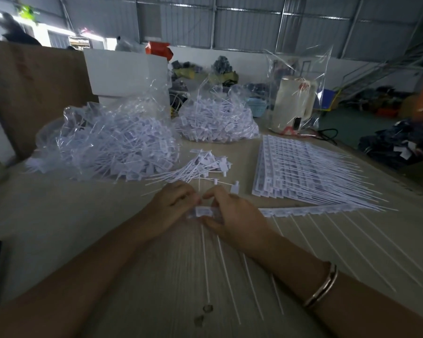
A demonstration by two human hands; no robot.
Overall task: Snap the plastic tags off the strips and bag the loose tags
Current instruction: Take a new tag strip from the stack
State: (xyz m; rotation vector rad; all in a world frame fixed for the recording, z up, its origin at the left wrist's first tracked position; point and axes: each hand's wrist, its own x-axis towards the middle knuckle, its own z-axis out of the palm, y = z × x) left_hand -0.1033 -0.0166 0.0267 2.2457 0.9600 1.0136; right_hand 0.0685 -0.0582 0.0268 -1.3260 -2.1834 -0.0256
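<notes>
**Both hands pinch one strip at the bench's near edge**

The left hand (174, 206) and the right hand (232, 215) meet knuckle to knuckle over the bench (83, 223), fingers curled onto the end of a strip of tags (315, 211). The end tag (203, 212) shows white between the two thumbs, pinched from both sides. The rest of that strip runs off past the right hand, its thin tails fanning back toward the person across the bench. A bangle (322, 289) circles the right wrist.

Just beyond the fingertips lies a small loose pile of tags (205, 164). Beyond and outward of the right hand sits a flat stack of strips (303, 164). Farther beyond the left hand bulges a clear bag of tags (103, 142); a second filled bag (217, 123) sits beyond the loose pile. Behind the stack stands a pale kettle (293, 103) wrapped in clear plastic.
</notes>
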